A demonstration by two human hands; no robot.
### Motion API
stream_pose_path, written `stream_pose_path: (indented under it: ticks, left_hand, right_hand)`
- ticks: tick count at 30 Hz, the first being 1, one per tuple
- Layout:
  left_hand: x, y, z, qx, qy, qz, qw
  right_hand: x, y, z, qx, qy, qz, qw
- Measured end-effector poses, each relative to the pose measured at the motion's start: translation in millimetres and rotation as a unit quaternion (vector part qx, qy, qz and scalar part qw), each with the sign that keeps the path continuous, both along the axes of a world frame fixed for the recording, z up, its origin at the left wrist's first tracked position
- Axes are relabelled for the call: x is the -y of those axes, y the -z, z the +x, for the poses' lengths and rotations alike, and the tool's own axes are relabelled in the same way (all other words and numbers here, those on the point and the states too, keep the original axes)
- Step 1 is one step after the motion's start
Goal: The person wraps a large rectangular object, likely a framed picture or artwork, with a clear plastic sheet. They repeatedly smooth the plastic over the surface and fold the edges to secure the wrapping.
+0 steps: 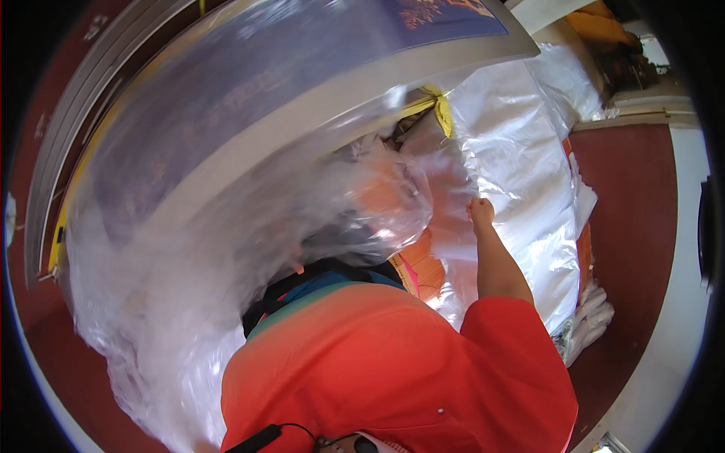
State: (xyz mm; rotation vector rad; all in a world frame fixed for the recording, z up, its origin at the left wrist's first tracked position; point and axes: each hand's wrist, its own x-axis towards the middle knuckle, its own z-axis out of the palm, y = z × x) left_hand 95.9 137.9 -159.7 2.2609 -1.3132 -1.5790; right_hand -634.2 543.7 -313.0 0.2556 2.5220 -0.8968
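Note:
My right arm reaches forward in a red sleeve. At its end my right hand (481, 211) is closed, with its fingers at the edge of a clear plastic sheet (445, 177). Clear plastic film (181, 302) billows in front of my body and over to the left, blurred by motion. My left hand does not show; the film covers that side. Beneath the plastic, orange quilted material (424, 268) shows beside my waist.
A long padded panel in blue and grey (302, 83) spans the far side under plastic. A yellow tied strip (443, 113) hangs near its edge. White glossy plastic (521, 158) covers a surface at right. Crumpled white plastic (593, 325) lies by the dark red floor (634, 196).

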Motion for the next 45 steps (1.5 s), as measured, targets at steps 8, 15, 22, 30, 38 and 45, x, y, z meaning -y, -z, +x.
stream_pose_path:
  ticks: [8,15,22,30,38,45]
  left_hand:
    - [-26.1,-94.2,103.0,0.176,-0.098,-0.029,0.979]
    - [-38.9,-185.4,170.8,0.308,-0.106,-0.039,0.945]
    - [40.3,-197.5,-138.3,0.062,0.188,0.037,0.979]
    - [43.9,-189.1,-325.5,-0.138,0.679,-0.015,0.721]
    - [23.0,-121.7,-424.4,-0.303,0.746,0.006,0.593]
    - [-67.3,-79.1,-534.4,-0.530,0.550,-0.032,0.645]
  right_hand:
    - [109.1,-53.1,-50.9,-0.172,-0.223,0.295,0.913]
    - [121.4,-46.4,-101.3,-0.036,-0.371,0.352,0.859]
    - [163.5,-39.0,-137.1,-0.218,-0.424,0.416,0.774]
    - [167.7,-93.9,-98.0,-0.239,-0.630,0.402,0.620]
    - [143.7,-109.6,-63.9,-0.022,-0.659,0.378,0.650]
    - [225.4,-279.8,72.8,-0.077,-0.710,-0.066,0.697]
